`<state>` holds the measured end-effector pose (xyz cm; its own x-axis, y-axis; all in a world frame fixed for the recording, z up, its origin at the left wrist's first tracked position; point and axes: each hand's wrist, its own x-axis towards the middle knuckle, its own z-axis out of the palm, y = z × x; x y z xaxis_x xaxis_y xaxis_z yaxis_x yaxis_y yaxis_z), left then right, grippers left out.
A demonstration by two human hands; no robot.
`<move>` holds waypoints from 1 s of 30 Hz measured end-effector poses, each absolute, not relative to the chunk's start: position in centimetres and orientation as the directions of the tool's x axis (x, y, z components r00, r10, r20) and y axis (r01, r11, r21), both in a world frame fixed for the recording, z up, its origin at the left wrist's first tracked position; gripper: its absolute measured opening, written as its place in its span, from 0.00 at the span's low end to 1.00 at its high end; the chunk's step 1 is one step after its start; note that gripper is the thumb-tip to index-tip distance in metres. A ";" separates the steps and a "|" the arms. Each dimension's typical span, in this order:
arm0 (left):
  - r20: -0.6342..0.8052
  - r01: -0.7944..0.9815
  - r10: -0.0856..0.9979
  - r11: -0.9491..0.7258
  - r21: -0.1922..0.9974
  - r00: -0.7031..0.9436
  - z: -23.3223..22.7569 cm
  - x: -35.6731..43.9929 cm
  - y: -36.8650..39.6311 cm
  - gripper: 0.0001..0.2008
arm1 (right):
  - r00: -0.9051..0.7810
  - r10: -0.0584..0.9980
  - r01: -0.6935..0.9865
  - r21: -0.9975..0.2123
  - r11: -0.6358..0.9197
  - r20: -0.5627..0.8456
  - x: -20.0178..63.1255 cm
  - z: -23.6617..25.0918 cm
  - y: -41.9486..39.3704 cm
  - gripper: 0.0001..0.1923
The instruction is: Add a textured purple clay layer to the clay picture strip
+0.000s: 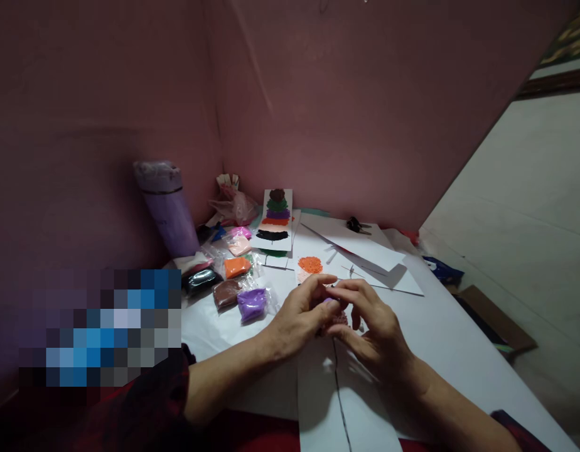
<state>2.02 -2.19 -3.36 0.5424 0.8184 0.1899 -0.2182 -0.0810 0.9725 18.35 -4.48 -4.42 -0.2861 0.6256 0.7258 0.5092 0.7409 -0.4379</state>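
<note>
The left hand [302, 317] pinches a purple bit [328, 301]; the right hand [377, 329], half-curled, meets it (its grip I cannot tell) over the paper [318, 395]. Packets [237, 267] lie at ten o'clock, probably for reach; a card [283, 243] tilts at eleven, seemingly for viewing.

A dusty pink wall [83, 125] stands to the left of the hands [297, 314] [377, 323]. Another pink wall [356, 113] is straight ahead, past the hands, and the two walls meet in a corner [217, 119] ahead and a bit to the left. The far wall ends in a slanting edge on the right. Beyond that edge is a pale gray-white surface [520, 188] with thin lines, like big tiles. High up on the right runs a dark brown strip [560, 83]. Under the hands is a white tabletop [464, 339]. The room is dim, and it is darkest far to the left.
</note>
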 end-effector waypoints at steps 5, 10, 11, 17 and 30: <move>0.182 0.307 0.845 -0.372 0.876 0.503 -2.0 1.1 -1.7 0.15 | -0.236 0.683 0.459 -0.540 0.705 0.691 18.1 -4.3 -4.7 0.08; 0.118 0.874 0.891 -0.454 0.172 0.439 0.3 -2.7 0.1 0.15 | 0.007 0.972 0.116 -0.966 0.231 0.233 17.8 -3.8 -4.6 0.06; 0.086 0.881 0.893 -0.451 0.145 0.442 0.3 -3.6 0.5 0.16 | 0.006 0.991 0.009 -0.991 0.132 0.132 17.8 -3.7 -4.5 0.07; -0.034 0.887 0.891 -0.445 0.125 0.452 -1.0 -5.8 1.4 0.14 | -0.063 0.996 -0.221 -0.973 -0.071 -0.059 17.5 -2.9 -4.5 0.09; 0.013 0.710 0.887 -0.379 0.594 0.462 0.7 -5.1 1.2 0.14 | -0.047 0.996 -0.163 -0.984 -0.078 -0.071 17.3 -3.6 -4.4 0.18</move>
<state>-5.06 1.18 0.74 0.4620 0.8868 0.0130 0.7098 -0.3785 0.5940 17.34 -4.40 -3.62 -0.0471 0.9964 -0.0708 -0.1626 -0.0776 -0.9836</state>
